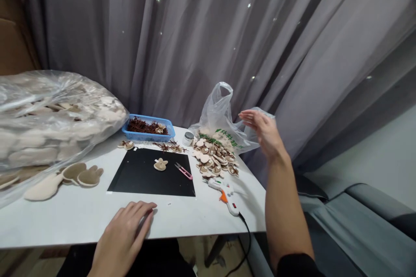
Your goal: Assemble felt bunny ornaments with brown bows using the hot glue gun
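My left hand (128,227) rests on the front of the white table with its fingers loosely stretched and nothing in it. My right hand (261,132) is raised at the far right, fingers extended, in front of a handle of the clear plastic bag (216,108); whether it touches the bag I cannot tell. Bunny-shaped fabric pieces (212,158), many with brown bows, spill from the bag's mouth in a heap. One bunny piece (160,164) lies on the black mat (139,177), beside pink thread snips (184,171).
A white glue gun (229,197) with an orange trigger lies right of the mat, its cord running off the front edge. Behind are a small jar (188,138) and a blue basket (149,136) of brown bows. A large bag (58,117) of fabric pieces fills the left.
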Action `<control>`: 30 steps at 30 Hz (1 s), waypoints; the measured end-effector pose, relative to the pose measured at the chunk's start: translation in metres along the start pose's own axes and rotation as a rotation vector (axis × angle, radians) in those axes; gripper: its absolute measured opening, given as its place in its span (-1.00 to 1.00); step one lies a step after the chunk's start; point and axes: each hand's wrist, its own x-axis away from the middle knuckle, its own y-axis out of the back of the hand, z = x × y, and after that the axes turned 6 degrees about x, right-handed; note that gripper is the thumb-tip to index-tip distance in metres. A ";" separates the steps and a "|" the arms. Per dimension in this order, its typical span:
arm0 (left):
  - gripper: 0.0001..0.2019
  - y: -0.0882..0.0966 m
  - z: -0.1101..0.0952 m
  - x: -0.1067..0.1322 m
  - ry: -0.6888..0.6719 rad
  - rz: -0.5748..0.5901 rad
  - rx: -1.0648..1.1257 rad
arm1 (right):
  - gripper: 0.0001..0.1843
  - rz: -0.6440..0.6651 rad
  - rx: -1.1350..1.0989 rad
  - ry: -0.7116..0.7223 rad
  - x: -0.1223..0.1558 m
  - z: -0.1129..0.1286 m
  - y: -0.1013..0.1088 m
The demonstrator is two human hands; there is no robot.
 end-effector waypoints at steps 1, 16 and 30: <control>-0.64 0.000 -0.001 0.000 0.004 0.003 0.001 | -0.31 0.024 0.030 0.007 0.004 0.000 -0.001; -0.66 -0.002 -0.004 -0.001 -0.008 -0.024 0.002 | -0.73 0.680 0.328 -0.136 0.089 -0.064 -0.072; -0.65 -0.001 -0.006 -0.003 0.015 -0.024 0.005 | -0.70 0.305 0.266 -0.165 0.071 -0.068 -0.058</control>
